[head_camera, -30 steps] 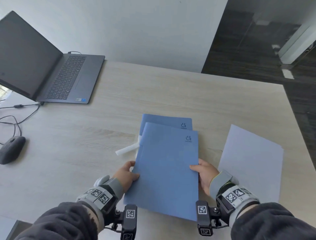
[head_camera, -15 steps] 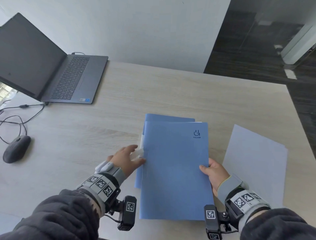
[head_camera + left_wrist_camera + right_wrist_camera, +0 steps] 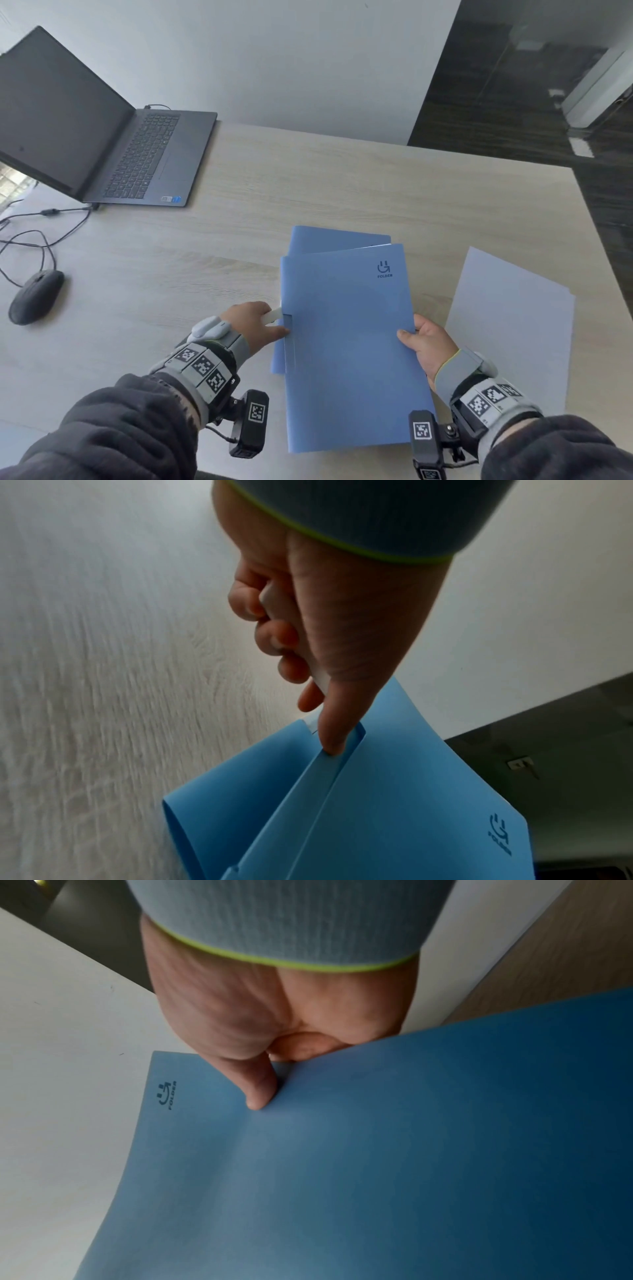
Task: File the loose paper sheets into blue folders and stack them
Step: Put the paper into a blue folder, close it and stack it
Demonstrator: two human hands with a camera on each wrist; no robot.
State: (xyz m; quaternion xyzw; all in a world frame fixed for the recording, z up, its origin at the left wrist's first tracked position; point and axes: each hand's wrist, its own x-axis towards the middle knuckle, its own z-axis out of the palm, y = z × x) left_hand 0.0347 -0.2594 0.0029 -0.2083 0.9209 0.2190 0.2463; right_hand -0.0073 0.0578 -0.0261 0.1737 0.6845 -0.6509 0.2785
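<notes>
While the top blue folder point(image 3: 349, 342) is held just above the near edge of the worktop point(image 3: 308, 185), its right edge sits pinched in the right hand point(image 3: 426, 346), thumb on the cover and the other fingers hidden beneath. At the spine side, the left hand point(image 3: 251, 325) curls its fingers around a white slide bar point(image 3: 272, 314), and its thumb point(image 3: 337, 723) presses into the folder's folded spine channel. A second blue folder point(image 3: 329, 240) lies under the first, showing past its far and left edges, nearer the middle of the worktop. Loose paper sheets point(image 3: 513, 329) lie flat just beside the right hand, toward the right edge of the worktop. An open laptop point(image 3: 113, 137) with a dark screen stands at the far left corner, and a black mouse point(image 3: 36, 296) with its cable rests by the left edge.
</notes>
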